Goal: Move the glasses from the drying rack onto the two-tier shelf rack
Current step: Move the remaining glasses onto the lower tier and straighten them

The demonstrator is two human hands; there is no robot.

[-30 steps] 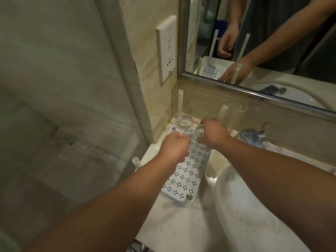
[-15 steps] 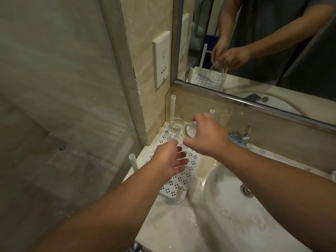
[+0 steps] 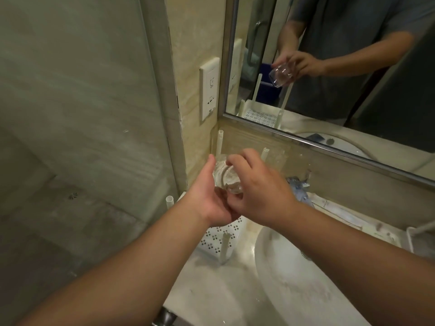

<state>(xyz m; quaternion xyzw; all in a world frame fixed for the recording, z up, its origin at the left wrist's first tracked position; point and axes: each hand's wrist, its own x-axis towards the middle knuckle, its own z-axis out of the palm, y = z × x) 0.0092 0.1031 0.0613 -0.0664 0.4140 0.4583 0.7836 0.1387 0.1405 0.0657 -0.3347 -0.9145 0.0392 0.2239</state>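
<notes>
Seemingly glass [image 3: 226, 178] between 2 hands [image 3: 261, 196].

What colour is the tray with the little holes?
The tray is white, dotted with small clusters of holes; the head view shows it best.

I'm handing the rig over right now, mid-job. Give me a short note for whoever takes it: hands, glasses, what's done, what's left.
Right hand: grips a clear glass from above, tilted, in the air over the white perforated tray beside the sink.
Left hand: cupped under the same glass, thumb against its side; its fingers are hidden.
Done: one glass is in hand, clear of the tray. No placed glass shows.
Left: set this glass on the shelf rack. No upper tier is in view, and any other glasses would be hidden behind the hands.
</notes>
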